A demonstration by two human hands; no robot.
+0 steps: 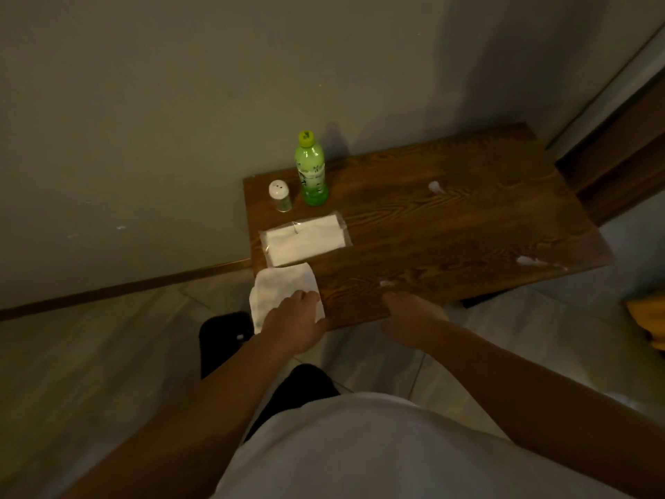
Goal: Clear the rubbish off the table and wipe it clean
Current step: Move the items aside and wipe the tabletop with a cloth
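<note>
A dark wooden table [449, 225] stands against the wall. My left hand [293, 324] presses flat on a white cloth [282, 286] at the table's near left corner; the cloth hangs partly over the edge. My right hand [410, 320] hovers at the near edge with fingers loose, holding nothing. Just beyond its fingertips lies a small white scrap [385, 283]. A crumpled white paper bit [434, 186] sits near the back middle, and another white scrap [530, 261] lies near the right front edge.
A green bottle [311, 169] with a yellow-green cap and a small shaker jar [280, 196] stand at the back left. A clear pack of white tissues [306, 240] lies in front of them. Pale tiled floor surrounds the table; a yellow object [647, 318] sits at far right.
</note>
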